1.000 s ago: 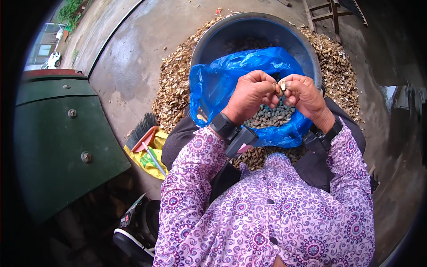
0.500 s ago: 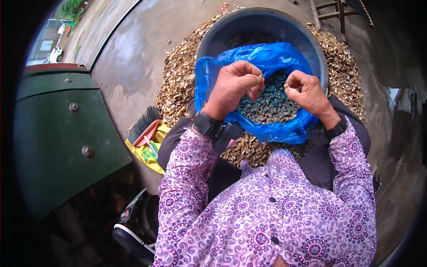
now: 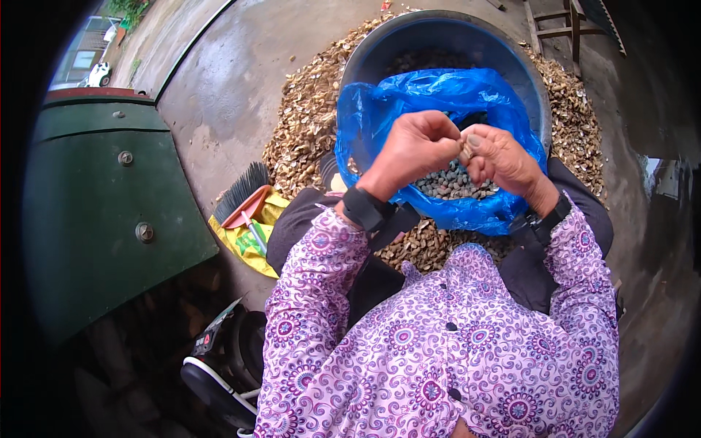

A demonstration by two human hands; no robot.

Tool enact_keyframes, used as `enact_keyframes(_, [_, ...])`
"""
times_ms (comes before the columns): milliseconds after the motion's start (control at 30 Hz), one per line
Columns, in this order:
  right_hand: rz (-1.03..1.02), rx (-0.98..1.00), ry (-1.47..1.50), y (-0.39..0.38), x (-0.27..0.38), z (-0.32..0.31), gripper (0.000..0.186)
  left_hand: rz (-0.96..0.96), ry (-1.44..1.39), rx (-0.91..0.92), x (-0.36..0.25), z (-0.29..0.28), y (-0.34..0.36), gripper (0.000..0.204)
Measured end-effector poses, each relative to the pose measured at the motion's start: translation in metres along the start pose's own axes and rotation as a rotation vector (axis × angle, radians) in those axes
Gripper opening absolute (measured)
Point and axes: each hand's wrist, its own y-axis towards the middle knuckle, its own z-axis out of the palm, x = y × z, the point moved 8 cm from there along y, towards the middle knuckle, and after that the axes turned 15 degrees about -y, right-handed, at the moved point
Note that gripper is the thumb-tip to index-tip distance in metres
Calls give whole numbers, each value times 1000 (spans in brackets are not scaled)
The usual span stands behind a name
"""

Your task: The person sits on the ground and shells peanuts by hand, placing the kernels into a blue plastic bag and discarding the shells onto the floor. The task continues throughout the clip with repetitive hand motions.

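My left hand (image 3: 413,150) and my right hand (image 3: 501,165) meet above a blue plastic bag (image 3: 467,217), both with fingers closed around a small pale item (image 3: 466,150), apparently a peanut pod; fingers partly hide it. The bag is bunched in a large metal basin (image 3: 355,62) with a dark blue inside. Small shelled nuts or pods (image 3: 456,188) show in the bag below my hands, and more small pieces lie in the basin's shaded back.
Shell heaps (image 3: 296,120) lie around the basin, between my legs too. A broom (image 3: 247,201) rests on a yellow sack (image 3: 244,248) at left, beside a green metal panel (image 3: 109,233). A wooden frame (image 3: 575,33) stands at back right. A black-and-white object (image 3: 219,383) is at lower left.
My hands were together, separated half a second ago, and are together again now, with the right hand moved leftward to the left one. The view has shifted slightly.
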Motion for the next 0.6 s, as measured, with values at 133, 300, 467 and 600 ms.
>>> enact_keyframes(133, [-10,67,75,4,-7,4,24,121,215,-12,2,7,3,5])
enact_keyframes(300, [-25,-35,64,0,-5,-7,18,109,216,28,-3,8,1,10])
enact_keyframes(467, [-134,-258,81,-14,15,-56,11,28,-61,-73,-17,-30,1,14])
enact_keyframes(600, [-387,-296,676,-23,-1,-173,26,22,-73,-127,-26,-34,-1,13])
